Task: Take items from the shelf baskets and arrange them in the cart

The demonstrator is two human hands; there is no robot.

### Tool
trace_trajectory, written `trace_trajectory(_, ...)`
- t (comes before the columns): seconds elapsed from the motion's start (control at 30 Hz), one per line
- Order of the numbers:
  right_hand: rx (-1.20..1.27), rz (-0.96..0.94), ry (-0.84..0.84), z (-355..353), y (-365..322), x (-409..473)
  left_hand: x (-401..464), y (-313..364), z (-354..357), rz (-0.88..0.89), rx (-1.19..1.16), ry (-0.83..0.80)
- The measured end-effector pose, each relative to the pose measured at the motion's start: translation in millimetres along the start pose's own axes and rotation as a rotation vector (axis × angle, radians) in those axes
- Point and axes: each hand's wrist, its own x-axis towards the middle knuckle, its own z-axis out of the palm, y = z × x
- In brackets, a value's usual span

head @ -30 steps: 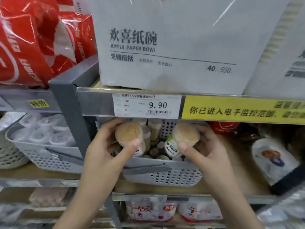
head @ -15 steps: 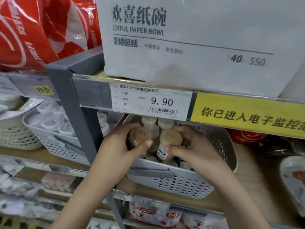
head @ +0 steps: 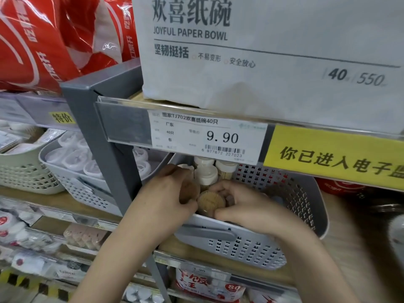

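Both hands, each still gripping a toothpick jar (head: 211, 202), have sunk lower into the basket (head: 306, 206)

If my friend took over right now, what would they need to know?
Left hand: grip round a toothpick jar, low in the grey basket.
Right hand: grip round another toothpick jar, also in the basket.
More white-capped jars stand behind them in the same basket.
Done: both jars are in hand.
Left: lift them out and arrange them in the cart, which is not in view.
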Motion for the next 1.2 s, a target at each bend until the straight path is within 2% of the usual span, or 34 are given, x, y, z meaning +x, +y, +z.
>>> trace_trajectory(0.27, 0.028, 0.000, -0.039, 1, 2, 0, 2, 0, -2, 0.015, 0.034, -0.077)
trace_trajectory(0.57, 0.001, 0.049, 0.053, -2, 1, -5, 29, 8, -13, -0.027, 0.222, -0.430)
trace_trajectory(0.7, 0.015, 0.051, 0.059, -3, 1, -4, 32, 7, -16, -0.005, 0.209, -0.431)
trace_trajectory(0.93, 0.024, 0.046, 0.045, -4, 1, -4, 20, 4, -13, 0.040, 0.156, -0.270)
trace_trajectory(1.2, 0.023, -0.014, -0.023, -4, -2, -6, 17, 2, -13, 0.050, 0.145, -0.326)
